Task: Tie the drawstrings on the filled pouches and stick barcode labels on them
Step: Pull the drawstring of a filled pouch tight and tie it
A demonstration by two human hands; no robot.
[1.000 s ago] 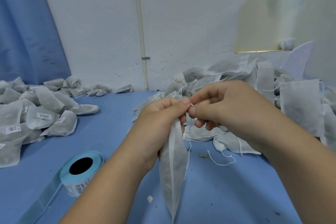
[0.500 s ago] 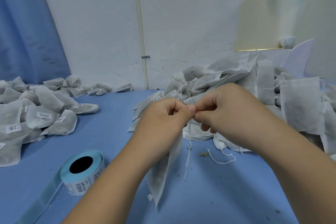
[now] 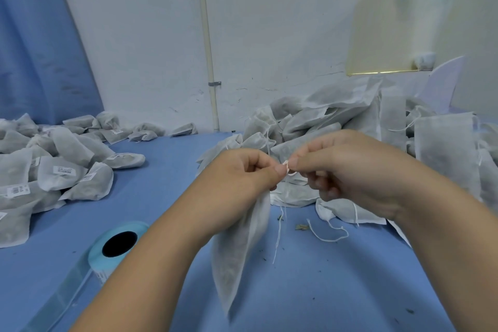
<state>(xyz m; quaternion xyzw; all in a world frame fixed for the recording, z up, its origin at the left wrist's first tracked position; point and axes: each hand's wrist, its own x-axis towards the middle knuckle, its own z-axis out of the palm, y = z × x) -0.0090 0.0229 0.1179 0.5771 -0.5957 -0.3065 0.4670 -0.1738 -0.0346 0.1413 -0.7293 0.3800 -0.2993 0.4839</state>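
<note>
labelled pouches (image 3: 67, 172) were piled far l. on the bench (image 3: 336, 291), w/ the label roll (image 3: 118, 245) set nearer. the pouch (image 3: 239, 245) was held above the bench by the left hand (image 3: 242, 178), grip clamped on its neck. its drawstring (image 3: 289, 170) was pinched by the right hand (image 3: 350, 170), grip clamped on the loop. a heap of pouches (image 3: 336, 116) was seen behind, r.

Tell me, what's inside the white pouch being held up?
Through the thin fabric of the pouch a greyish, flecked filling shows faintly; what it is cannot be told. The left hand covers its mouth; the right hand pinches the drawstring.
</note>
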